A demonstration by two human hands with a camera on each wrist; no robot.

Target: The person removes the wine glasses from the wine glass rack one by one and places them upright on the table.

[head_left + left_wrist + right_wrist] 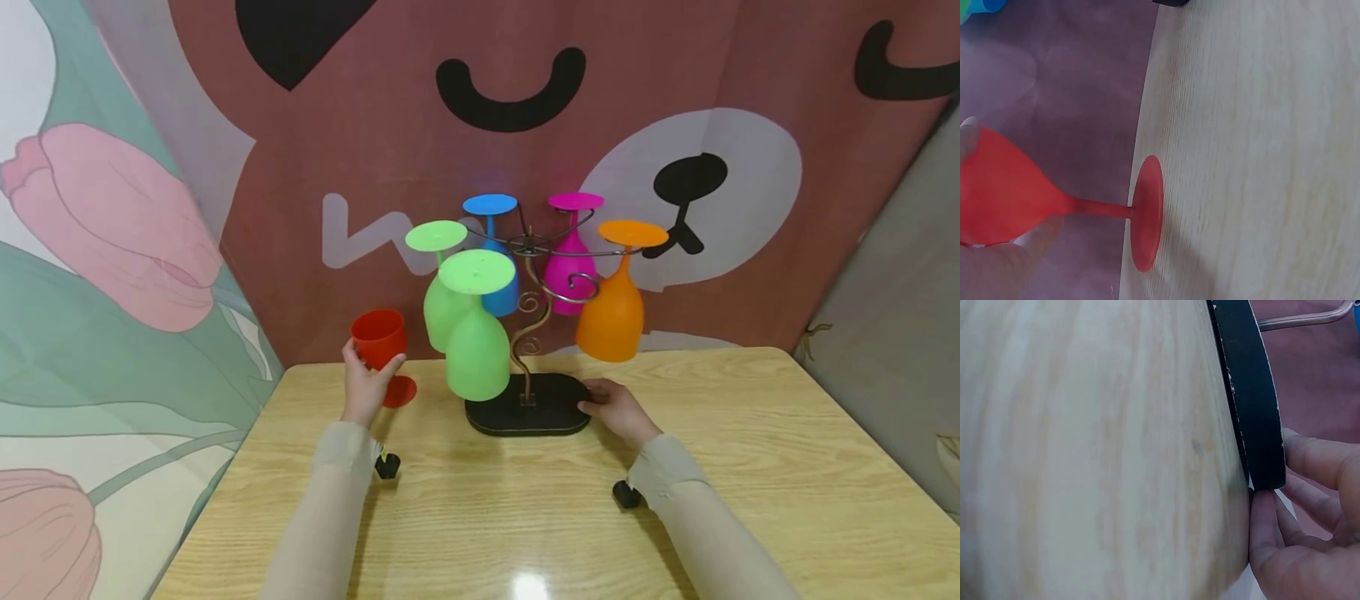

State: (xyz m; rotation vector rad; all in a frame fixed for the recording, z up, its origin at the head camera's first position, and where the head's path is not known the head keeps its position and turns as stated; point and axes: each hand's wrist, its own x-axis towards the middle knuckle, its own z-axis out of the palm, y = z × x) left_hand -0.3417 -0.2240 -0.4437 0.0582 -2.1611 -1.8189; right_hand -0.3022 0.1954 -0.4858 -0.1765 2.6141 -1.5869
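Hands well apart. Left hand point(364, 387) was clamped round the bowl of the red goblet point(378, 337), foot down by the table point(450, 517), couldn't tell if touching. Right hand point(621, 410) gripped the near end of the black base point(528, 420). Metal stand point(527, 387) rose between them, goblets inverted: green pair point(477, 354) left-hand side, orange goblet point(611, 325) right-hand side, blue goblet point(504, 296) and magenta goblet point(572, 267) farther out.
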